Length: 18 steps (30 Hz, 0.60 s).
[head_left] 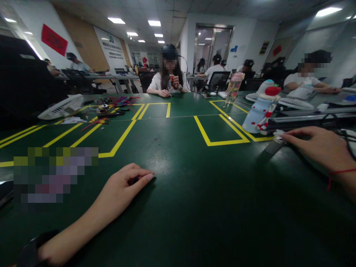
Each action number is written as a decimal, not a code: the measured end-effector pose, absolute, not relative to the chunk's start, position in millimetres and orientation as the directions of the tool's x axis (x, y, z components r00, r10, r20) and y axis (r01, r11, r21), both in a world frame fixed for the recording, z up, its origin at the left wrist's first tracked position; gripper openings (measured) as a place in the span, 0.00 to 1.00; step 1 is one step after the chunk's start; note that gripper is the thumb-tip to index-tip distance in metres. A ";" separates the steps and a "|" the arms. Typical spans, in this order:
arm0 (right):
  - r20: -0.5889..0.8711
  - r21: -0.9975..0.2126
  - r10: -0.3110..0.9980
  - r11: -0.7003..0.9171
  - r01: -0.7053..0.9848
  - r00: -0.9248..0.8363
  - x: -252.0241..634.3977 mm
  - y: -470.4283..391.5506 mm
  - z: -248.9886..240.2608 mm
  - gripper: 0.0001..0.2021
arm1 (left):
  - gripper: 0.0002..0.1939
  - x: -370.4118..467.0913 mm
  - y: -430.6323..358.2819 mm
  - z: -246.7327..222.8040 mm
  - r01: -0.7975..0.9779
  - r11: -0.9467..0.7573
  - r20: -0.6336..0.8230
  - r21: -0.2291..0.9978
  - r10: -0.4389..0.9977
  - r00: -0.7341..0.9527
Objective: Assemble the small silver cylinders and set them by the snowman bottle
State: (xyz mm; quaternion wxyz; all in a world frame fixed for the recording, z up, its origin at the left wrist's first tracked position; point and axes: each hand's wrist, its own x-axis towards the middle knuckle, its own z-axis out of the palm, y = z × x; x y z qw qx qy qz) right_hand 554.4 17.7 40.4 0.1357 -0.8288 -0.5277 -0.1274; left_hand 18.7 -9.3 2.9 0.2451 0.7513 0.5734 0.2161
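Observation:
On the right of the head view, my right hand (322, 146) pinches the top of a small grey metallic object (275, 144) on the green table (178, 207). A light blue bottle (254, 115) with a red strawberry-like top stands just beyond it. Left of the middle, my left hand (126, 187) rests on the table with thumb and fingertips brought together. Whatever those fingertips may hold is hidden or too small to name.
Yellow tape (229, 142) marks areas on the table. Wires and parts (104, 108) and a white fan (61, 106) lie at the back left. A clear bottle (235, 89) stands at the back right. Across the table sits a person (168, 83); others work beyond.

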 end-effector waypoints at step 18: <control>0.244 -0.309 0.862 -0.366 0.878 0.445 532.2 9.4 47.4 0.24 | 0.16 20.5 -11.6 6.4 0.748 -0.225 0.046 0.625 0.967 0.252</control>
